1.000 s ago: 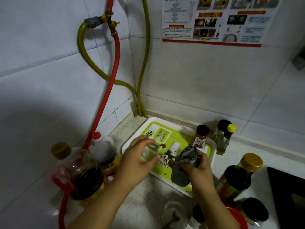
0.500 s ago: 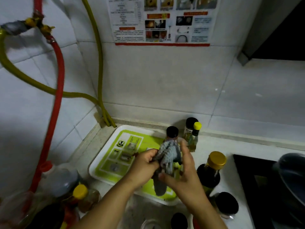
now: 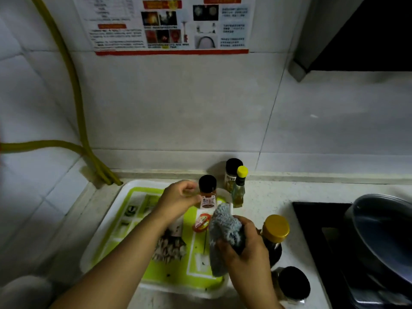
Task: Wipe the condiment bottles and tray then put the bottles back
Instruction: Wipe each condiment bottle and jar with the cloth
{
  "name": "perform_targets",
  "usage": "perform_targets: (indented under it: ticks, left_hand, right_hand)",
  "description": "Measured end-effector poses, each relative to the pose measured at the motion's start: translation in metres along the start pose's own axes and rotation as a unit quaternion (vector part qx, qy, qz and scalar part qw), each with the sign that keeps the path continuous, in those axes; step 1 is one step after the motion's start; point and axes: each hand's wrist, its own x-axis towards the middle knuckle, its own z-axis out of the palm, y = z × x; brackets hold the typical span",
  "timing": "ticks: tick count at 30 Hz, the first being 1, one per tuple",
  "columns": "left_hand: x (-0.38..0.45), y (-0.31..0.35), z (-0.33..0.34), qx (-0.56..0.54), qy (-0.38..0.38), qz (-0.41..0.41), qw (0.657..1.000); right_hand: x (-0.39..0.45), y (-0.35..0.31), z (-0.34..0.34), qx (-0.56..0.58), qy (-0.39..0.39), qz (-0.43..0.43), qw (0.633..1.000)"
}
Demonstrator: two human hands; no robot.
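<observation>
While the grey cloth is gripped by the right hand and the left hand is curled at a black-capped jar, the soiled tray is judged unfinished, four bottles unreturned.

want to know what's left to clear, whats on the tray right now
One black-capped bottle stands at the tray's far edge, by the left hand. Dark crumbs dot its near part. The arms and grey cloth hide the rest.

Speckled pale bench, tiled wall behind. Directly on it: green-and-white tray at 9 o'clock; black-capped jar and yellow-capped bottle at 12; gold-capped dark bottle centre; black-lidded jar at 6; black hob at 3.
</observation>
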Motion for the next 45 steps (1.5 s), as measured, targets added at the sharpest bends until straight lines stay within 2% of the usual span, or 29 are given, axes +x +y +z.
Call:
perform_targets:
  ticks: [4, 7, 12, 14, 19, 25, 28, 33, 36, 39, 42, 45]
  left_hand:
    - [0.041, -0.012, 0.020, 0.124, -0.011, 0.046, 0.991]
    - [0.062, -0.016, 0.034, 0.166, -0.042, 0.079, 0.982]
    - [0.087, -0.033, 0.048, 0.272, -0.111, 0.077, 0.953]
    - [0.088, -0.038, 0.051, 0.288, -0.098, 0.093, 0.948]
    - [0.067, -0.038, 0.046, 0.210, -0.041, 0.094, 0.972]
    - [0.024, -0.030, 0.019, 0.021, 0.001, 0.106, 0.994]
    - [-0.013, -0.015, 0.002, -0.014, -0.004, 0.141, 0.990]
    - [-0.071, 0.007, -0.028, -0.040, -0.054, 0.153, 0.986]
    - [-0.096, 0.019, -0.037, -0.021, -0.080, 0.168, 0.982]
    - [-0.114, 0.028, -0.041, -0.010, -0.089, 0.186, 0.979]
    - [-0.128, 0.032, -0.046, -0.015, -0.073, 0.201, 0.977]
    - [-0.141, 0.038, -0.053, -0.017, -0.058, 0.201, 0.978]
  right_hand:
    - [0.003, 0.003, 0.003, -0.026, -0.003, 0.028, 0.999]
    - [0.006, 0.005, 0.003, -0.028, -0.003, 0.037, 0.999]
    - [0.006, 0.006, 0.002, -0.033, -0.003, 0.041, 0.999]
    - [0.005, 0.006, 0.002, -0.033, -0.002, 0.044, 0.998]
    - [0.003, 0.002, 0.002, -0.031, 0.001, 0.039, 0.999]
    - [-0.004, -0.005, 0.004, -0.022, 0.005, 0.025, 0.999]
    - [-0.011, -0.008, 0.006, -0.011, 0.014, 0.012, 1.000]
    - [-0.022, -0.018, 0.000, 0.058, 0.039, -0.042, 0.997]
    - [-0.025, -0.027, -0.005, 0.053, -0.005, -0.108, 0.993]
    - [-0.026, -0.031, -0.008, 0.001, -0.072, -0.154, 0.985]
    - [-0.030, -0.038, -0.016, 0.089, -0.191, -0.175, 0.962]
    - [-0.030, -0.035, -0.022, 0.098, -0.204, -0.181, 0.957]
